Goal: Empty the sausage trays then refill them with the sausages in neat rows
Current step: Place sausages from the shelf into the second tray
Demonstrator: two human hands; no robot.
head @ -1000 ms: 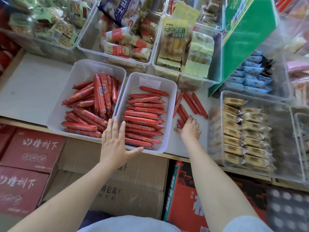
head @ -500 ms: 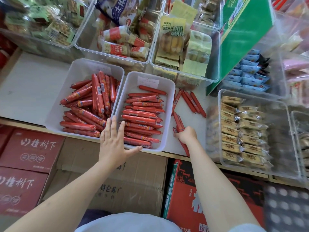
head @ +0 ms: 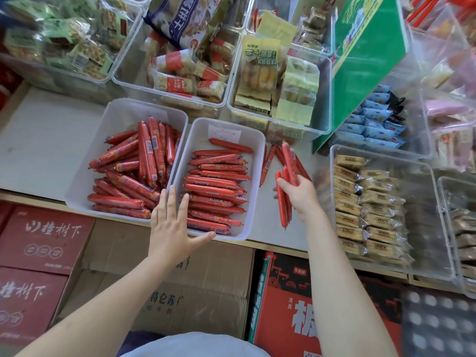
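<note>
Left hand (head: 171, 229) flat on tray (head: 253, 202); right hand (head: 300, 195) grips sausages (head: 283, 202)

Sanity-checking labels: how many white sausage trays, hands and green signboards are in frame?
White plastic sausage trays: 2
Bare hands: 2, the left hand flat at the trays' front rims, the right hand gripping red sausages
Green signboard: 1
Total: 5
</note>
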